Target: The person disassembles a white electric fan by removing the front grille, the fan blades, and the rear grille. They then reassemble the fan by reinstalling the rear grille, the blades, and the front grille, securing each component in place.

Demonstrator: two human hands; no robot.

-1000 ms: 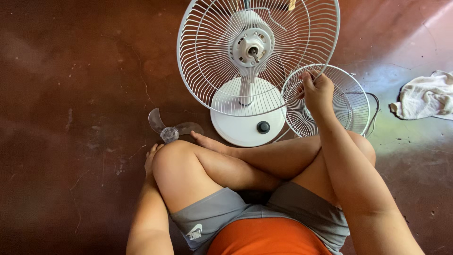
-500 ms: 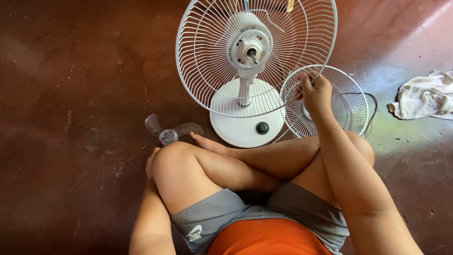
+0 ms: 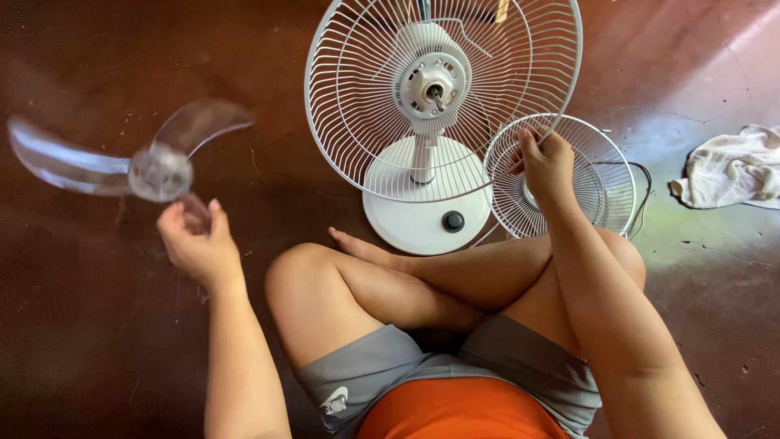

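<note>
I sit cross-legged on a dark red floor before a white table fan (image 3: 422,219). Its rear wire guard (image 3: 357,106) stands upright with the bare motor shaft (image 3: 435,89) showing. My left hand (image 3: 199,244) is raised at the left and grips one blade of a clear plastic fan blade set (image 3: 154,167), which is blurred. My right hand (image 3: 548,167) grips the rim where the rear guard meets the loose front wire guard (image 3: 601,179), which stands tilted beside the fan base.
A crumpled white cloth (image 3: 731,167) lies on the floor at the right. A dark cord (image 3: 642,183) curves behind the loose guard. My bare knees and foot (image 3: 366,248) sit close to the fan base.
My left hand has come up from the floor beside my knee, lifting the clear blade set off the floor and out to the left. The right hand stays on the guards.
</note>
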